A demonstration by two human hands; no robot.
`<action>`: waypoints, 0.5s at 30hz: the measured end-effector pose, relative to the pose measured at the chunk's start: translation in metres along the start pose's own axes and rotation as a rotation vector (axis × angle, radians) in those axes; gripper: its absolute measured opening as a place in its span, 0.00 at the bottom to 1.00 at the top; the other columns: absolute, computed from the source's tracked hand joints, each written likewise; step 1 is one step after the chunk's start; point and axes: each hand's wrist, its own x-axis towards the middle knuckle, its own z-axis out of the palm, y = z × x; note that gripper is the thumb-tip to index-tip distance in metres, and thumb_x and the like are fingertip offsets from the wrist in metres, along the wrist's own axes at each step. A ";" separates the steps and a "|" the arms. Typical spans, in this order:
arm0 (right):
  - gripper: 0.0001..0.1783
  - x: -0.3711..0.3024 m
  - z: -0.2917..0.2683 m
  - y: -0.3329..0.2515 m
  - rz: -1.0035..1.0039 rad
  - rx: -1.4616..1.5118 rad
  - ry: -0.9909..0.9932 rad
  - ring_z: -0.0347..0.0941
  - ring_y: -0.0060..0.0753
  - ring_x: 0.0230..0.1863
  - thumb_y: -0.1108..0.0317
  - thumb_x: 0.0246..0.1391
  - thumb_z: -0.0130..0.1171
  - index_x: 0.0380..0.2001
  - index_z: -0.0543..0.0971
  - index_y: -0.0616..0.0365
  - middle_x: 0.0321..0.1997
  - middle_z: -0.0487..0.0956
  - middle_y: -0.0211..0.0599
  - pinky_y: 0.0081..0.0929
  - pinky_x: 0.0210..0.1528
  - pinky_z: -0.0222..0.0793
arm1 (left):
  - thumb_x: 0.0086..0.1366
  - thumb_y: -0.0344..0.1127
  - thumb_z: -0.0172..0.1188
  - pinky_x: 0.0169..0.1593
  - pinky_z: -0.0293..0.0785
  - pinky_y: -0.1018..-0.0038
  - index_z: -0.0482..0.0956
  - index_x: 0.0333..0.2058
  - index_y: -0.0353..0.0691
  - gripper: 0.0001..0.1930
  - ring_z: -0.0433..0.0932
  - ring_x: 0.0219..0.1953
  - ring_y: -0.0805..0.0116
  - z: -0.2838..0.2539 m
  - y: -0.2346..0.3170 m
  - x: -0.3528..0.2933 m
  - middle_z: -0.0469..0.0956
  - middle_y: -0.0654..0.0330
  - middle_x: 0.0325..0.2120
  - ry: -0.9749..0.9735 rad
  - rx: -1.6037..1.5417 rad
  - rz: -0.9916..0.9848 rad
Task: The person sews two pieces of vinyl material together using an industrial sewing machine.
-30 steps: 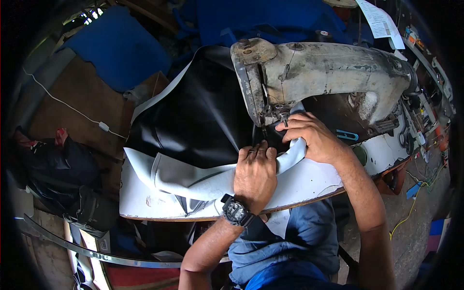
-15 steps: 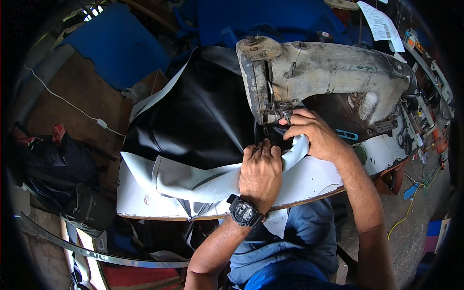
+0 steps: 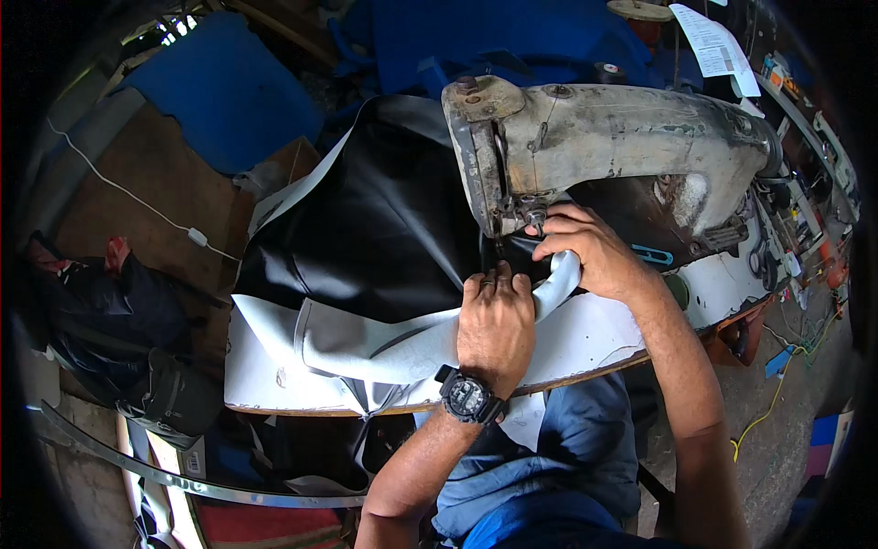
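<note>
A worn grey sewing machine (image 3: 631, 128) stands at the back of the white table, its needle end close to my hands. Under and left of it spreads a large sheet of black vinyl (image 3: 366, 220), with its pale backing folded up along the near edge. My left hand (image 3: 497, 320) bears down on this fold, fingers bent over the vinyl just in front of the needle area. To the right of the needle, my right hand (image 3: 594, 252) curls around the rolled pale edge. Its fingertips reach behind the presser area and are partly hidden.
Right of my right hand lie a light-blue cutter (image 3: 651, 253) and dark scissors (image 3: 762, 263). The white table (image 3: 585, 334) ends at a curved front edge. A dark bag (image 3: 165, 393) sits at the left. Blue material (image 3: 229, 91) lies beyond the table.
The view has shifted slightly. Both hands keep nearly the same place on the vinyl, and the fold looks almost the same.
</note>
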 end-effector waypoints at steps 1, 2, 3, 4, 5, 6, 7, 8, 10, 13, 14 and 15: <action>0.16 0.001 -0.001 0.001 0.001 -0.001 0.001 0.69 0.43 0.73 0.75 0.47 0.76 0.42 0.91 0.50 0.66 0.83 0.30 0.43 0.77 0.63 | 0.63 0.27 0.58 0.69 0.66 0.59 0.81 0.49 0.30 0.16 0.83 0.59 0.52 0.000 0.001 0.001 0.83 0.40 0.56 0.001 0.000 0.001; 0.16 0.001 -0.002 0.002 0.012 -0.005 -0.004 0.69 0.43 0.73 0.75 0.47 0.75 0.42 0.91 0.50 0.66 0.83 0.30 0.43 0.77 0.63 | 0.63 0.27 0.58 0.69 0.66 0.60 0.80 0.49 0.30 0.16 0.83 0.59 0.53 -0.001 0.004 0.002 0.83 0.40 0.56 -0.010 0.015 -0.002; 0.16 0.002 -0.002 0.002 0.020 -0.006 -0.013 0.69 0.43 0.72 0.75 0.47 0.75 0.42 0.91 0.50 0.66 0.83 0.30 0.43 0.76 0.63 | 0.63 0.27 0.58 0.69 0.66 0.60 0.80 0.49 0.30 0.16 0.83 0.59 0.53 -0.001 0.006 0.002 0.83 0.40 0.56 -0.022 0.030 -0.010; 0.16 0.002 -0.002 0.002 0.019 -0.006 -0.015 0.69 0.43 0.72 0.75 0.47 0.75 0.42 0.91 0.50 0.66 0.83 0.30 0.43 0.76 0.63 | 0.63 0.27 0.58 0.69 0.66 0.60 0.80 0.49 0.30 0.16 0.83 0.59 0.53 -0.002 0.005 0.002 0.83 0.40 0.56 -0.023 0.030 -0.012; 0.16 0.003 0.000 0.002 0.012 -0.003 -0.002 0.70 0.43 0.72 0.75 0.47 0.75 0.42 0.91 0.50 0.66 0.83 0.30 0.43 0.76 0.64 | 0.63 0.27 0.58 0.69 0.67 0.60 0.80 0.49 0.30 0.16 0.83 0.59 0.53 -0.002 0.004 0.002 0.83 0.40 0.56 -0.030 0.033 -0.012; 0.16 0.004 0.000 0.002 0.006 -0.004 0.011 0.70 0.43 0.72 0.76 0.47 0.75 0.42 0.91 0.49 0.66 0.83 0.30 0.42 0.75 0.64 | 0.63 0.27 0.58 0.69 0.67 0.60 0.80 0.49 0.30 0.16 0.83 0.59 0.54 -0.002 0.004 0.002 0.83 0.39 0.56 -0.034 0.035 -0.009; 0.16 0.004 0.001 0.001 0.005 -0.007 0.012 0.70 0.43 0.72 0.76 0.47 0.75 0.42 0.91 0.49 0.66 0.83 0.30 0.42 0.75 0.64 | 0.63 0.27 0.58 0.69 0.67 0.60 0.80 0.49 0.30 0.16 0.83 0.59 0.54 -0.002 0.004 0.003 0.83 0.39 0.56 -0.031 0.034 -0.009; 0.17 0.005 0.002 -0.001 0.002 -0.004 0.026 0.71 0.43 0.71 0.76 0.47 0.75 0.42 0.91 0.49 0.66 0.83 0.30 0.43 0.74 0.64 | 0.63 0.27 0.57 0.68 0.67 0.60 0.80 0.49 0.30 0.16 0.83 0.59 0.54 -0.003 0.003 0.003 0.83 0.39 0.56 -0.032 0.020 -0.016; 0.17 0.004 0.001 -0.002 -0.004 -0.004 0.043 0.71 0.44 0.71 0.76 0.47 0.75 0.42 0.90 0.49 0.65 0.83 0.31 0.43 0.74 0.65 | 0.63 0.29 0.61 0.69 0.68 0.59 0.80 0.51 0.30 0.18 0.83 0.60 0.53 -0.003 0.001 0.001 0.84 0.41 0.56 -0.010 0.018 -0.011; 0.18 0.002 0.002 0.000 -0.015 -0.014 0.048 0.71 0.44 0.70 0.75 0.46 0.75 0.43 0.90 0.50 0.65 0.84 0.31 0.43 0.73 0.65 | 0.61 0.35 0.70 0.71 0.68 0.56 0.80 0.57 0.32 0.26 0.81 0.62 0.50 -0.025 -0.014 -0.004 0.84 0.43 0.57 -0.070 -0.272 0.082; 0.19 -0.001 0.003 0.001 -0.016 -0.005 0.076 0.71 0.44 0.70 0.77 0.46 0.74 0.44 0.89 0.51 0.65 0.83 0.32 0.43 0.74 0.65 | 0.58 0.42 0.78 0.73 0.67 0.54 0.79 0.63 0.35 0.35 0.80 0.63 0.46 -0.040 -0.022 -0.009 0.82 0.45 0.60 -0.086 -0.426 0.091; 0.20 -0.004 0.001 -0.001 -0.015 0.002 0.104 0.72 0.45 0.70 0.78 0.47 0.72 0.46 0.88 0.53 0.64 0.83 0.33 0.44 0.74 0.65 | 0.62 0.45 0.77 0.70 0.72 0.53 0.79 0.64 0.36 0.35 0.81 0.63 0.44 -0.073 -0.034 -0.011 0.80 0.43 0.63 -0.108 -0.491 0.125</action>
